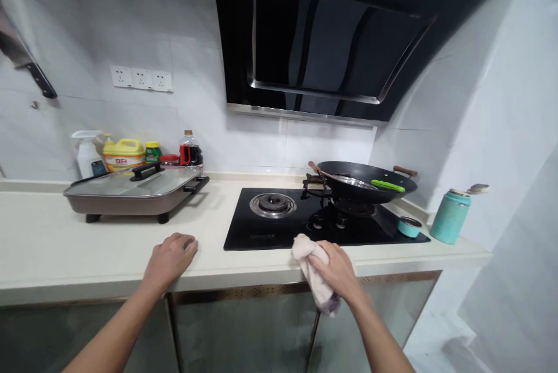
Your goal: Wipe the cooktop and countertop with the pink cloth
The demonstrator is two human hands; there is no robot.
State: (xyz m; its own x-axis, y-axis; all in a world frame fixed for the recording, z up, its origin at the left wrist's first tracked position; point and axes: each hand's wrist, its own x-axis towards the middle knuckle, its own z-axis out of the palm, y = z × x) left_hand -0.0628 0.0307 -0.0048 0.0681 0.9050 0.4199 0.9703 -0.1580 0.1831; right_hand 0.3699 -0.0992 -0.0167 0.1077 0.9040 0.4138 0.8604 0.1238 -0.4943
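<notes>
My right hand [333,268] is wrapped round a pale pinkish cloth [307,251] at the counter's front edge, just before the black gas stove [279,239]. The cloth's upper end is bunched near the stove's front edge, and its lower end hangs over the counter edge. Well to the left, my left hand [171,258] rests on the white countertop [209,257] with its fingers curled in. I see nothing in it. On the stove's right side sits a black wok [370,190] with wooden handles, a metal utensil and a bright green-handled tool [387,186] in it.
An electric pan [139,201] with a glass lid stands on the left, with bottles [190,149] and a yellow jug [124,155] behind it. A teal flask [451,219] and small teal cup [410,226] are at right. The range hood [305,42] overhangs the stove; a knife [39,76] hangs left.
</notes>
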